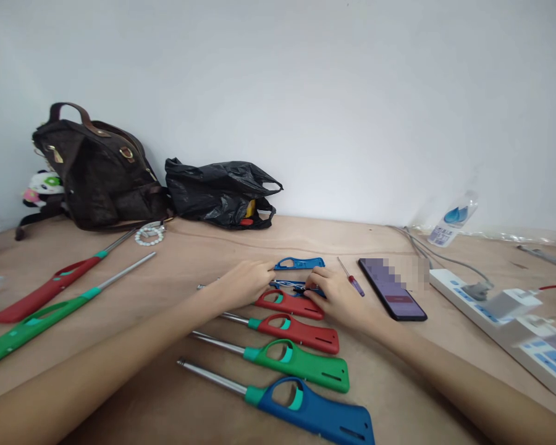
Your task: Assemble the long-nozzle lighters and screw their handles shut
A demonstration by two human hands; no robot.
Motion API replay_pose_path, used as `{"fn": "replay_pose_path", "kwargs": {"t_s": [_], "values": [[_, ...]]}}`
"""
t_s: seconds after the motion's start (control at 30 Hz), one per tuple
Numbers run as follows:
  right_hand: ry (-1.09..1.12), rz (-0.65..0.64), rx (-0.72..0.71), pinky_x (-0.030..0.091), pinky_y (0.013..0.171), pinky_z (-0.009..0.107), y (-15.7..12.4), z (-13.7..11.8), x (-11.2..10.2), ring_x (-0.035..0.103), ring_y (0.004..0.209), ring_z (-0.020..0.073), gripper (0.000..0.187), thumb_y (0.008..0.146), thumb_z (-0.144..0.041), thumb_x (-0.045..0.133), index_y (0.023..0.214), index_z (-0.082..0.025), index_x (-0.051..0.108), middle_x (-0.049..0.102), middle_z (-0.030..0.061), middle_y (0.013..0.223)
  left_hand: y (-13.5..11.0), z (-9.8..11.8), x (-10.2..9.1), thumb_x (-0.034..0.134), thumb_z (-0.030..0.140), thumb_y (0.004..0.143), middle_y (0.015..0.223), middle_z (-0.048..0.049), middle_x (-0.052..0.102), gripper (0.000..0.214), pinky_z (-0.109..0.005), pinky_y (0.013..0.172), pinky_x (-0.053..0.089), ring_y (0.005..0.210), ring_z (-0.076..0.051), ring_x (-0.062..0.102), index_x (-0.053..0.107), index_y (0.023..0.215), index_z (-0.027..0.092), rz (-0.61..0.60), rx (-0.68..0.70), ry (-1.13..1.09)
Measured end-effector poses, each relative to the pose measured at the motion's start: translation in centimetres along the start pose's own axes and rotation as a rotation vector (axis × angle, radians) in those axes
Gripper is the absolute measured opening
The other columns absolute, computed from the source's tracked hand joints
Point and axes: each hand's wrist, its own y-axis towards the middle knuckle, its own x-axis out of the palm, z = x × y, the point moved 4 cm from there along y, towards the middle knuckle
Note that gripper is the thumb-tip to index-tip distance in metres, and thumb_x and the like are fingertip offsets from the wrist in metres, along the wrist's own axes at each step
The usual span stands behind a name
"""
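An opened blue gas lighter (285, 283) lies between my hands, with thin white wires showing inside its handle. My left hand (252, 281) is closed around its front end, where the metal tube meets the handle. At the rear of the same handle, the bent fingers of my right hand (336, 295) grip it and cover part of it. The loose blue shell half (300, 263) lies just beyond, hollow side up. Nearer to me are two red lighters (301, 304), a green lighter (306, 366) and a whole blue lighter (315, 411), in a row with tubes pointing left.
A small screwdriver (352, 278) and a phone (393, 290) lie right of my hands. Farther right are a power strip (472, 303) and a bottle (454, 219). A backpack (106, 179) and black plastic bag (208, 191) stand against the wall. Two longer lighters (50, 290) lie left.
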Motion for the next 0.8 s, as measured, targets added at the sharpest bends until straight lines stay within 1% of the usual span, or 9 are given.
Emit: {"fn": "replay_pose_path", "kwargs": {"t_s": [0.07,0.17,0.33,0.43,0.53,0.63,0.73,0.8], "values": [[0.030,-0.011,0.030,0.042,0.074,0.029,0.2,0.3,-0.1,0.058,0.080,0.0177,0.012,0.092,-0.021,0.051,0.085,-0.017,0.059,0.064,0.0061,0.090,0.2,0.0,0.0,0.051,0.010,0.086,0.108,-0.0089,0.065,0.018,-0.030,0.085,0.047,0.097,-0.023,0.063,0.066,0.095,0.016,0.025,0.006,-0.039],[0.039,-0.039,0.084,0.039,0.067,0.026,1.0,0.6,-0.3,0.057,0.073,0.0158,0.014,0.093,-0.018,0.047,0.087,-0.017,0.060,0.066,0.0050,0.084,1.0,0.1,0.2,0.051,0.013,0.088,0.101,-0.0090,0.065,0.015,-0.030,0.082,0.048,0.092,-0.023,0.064,0.066,0.089,0.015,0.028,0.006,-0.083],[-0.107,-0.185,0.127,0.031,0.058,0.025,2.9,0.1,-0.4,0.059,0.068,0.0161,0.015,0.089,-0.014,0.047,0.088,-0.017,0.062,0.067,0.0047,0.076,2.6,0.8,0.7,0.053,0.009,0.083,0.098,-0.0102,0.066,0.012,-0.031,0.077,0.049,0.089,-0.025,0.065,0.064,0.083,0.014,-0.018,-0.019,-0.116],[-0.186,-0.279,0.124,0.032,0.058,0.025,3.8,-0.2,-0.5,0.062,0.074,0.0180,0.014,0.086,-0.014,0.050,0.090,-0.017,0.063,0.069,0.0061,0.081,3.1,0.8,0.7,0.054,0.009,0.081,0.093,-0.0102,0.067,0.011,-0.031,0.074,0.049,0.086,-0.026,0.065,0.063,0.086,0.014,-0.045,-0.083,-0.169],[-0.226,-0.351,0.117,0.034,0.059,0.025,4.4,-0.2,-0.5,0.063,0.078,0.0192,0.016,0.086,-0.018,0.050,0.094,-0.017,0.064,0.070,0.0074,0.087,3.2,0.7,0.5,0.055,0.009,0.080,0.091,-0.0097,0.068,0.014,-0.029,0.069,0.049,0.083,-0.026,0.065,0.062,0.091,0.014,-0.057,-0.125,-0.224],[-0.230,-0.401,0.096,0.034,0.056,0.025,5.0,-0.1,-0.4,0.063,0.076,0.0187,0.017,0.084,-0.018,0.052,0.094,-0.017,0.065,0.071,0.0069,0.087,3.3,0.4,0.4,0.058,0.009,0.078,0.091,-0.0071,0.068,0.020,-0.026,0.065,0.048,0.081,-0.023,0.065,0.060,0.096,0.015,-0.074,-0.139,-0.318],[-0.226,-0.452,0.067,0.034,0.054,0.024,5.7,-0.1,-0.3,0.063,0.072,0.0173,0.016,0.081,-0.018,0.055,0.091,-0.017,0.067,0.071,0.0064,0.085,3.5,0.2,0.5,0.058,0.008,0.076,0.087,-0.0045,0.068,0.020,-0.024,0.063,0.047,0.078,-0.021,0.065,0.061,0.094,0.016,-0.110,-0.145,-0.372],[-0.232,-0.482,0.048,0.035,0.053,0.023,6.1,-0.2,-0.2,0.063,0.071,0.0173,0.016,0.080,-0.017,0.056,0.089,-0.016,0.069,0.072,0.0069,0.084,3.5,0.1,0.5,0.058,0.009,0.076,0.088,-0.0048,0.069,0.019,-0.024,0.065,0.048,0.079,-0.021,0.066,0.062,0.093,0.016,-0.106,-0.143,-0.377]]}}
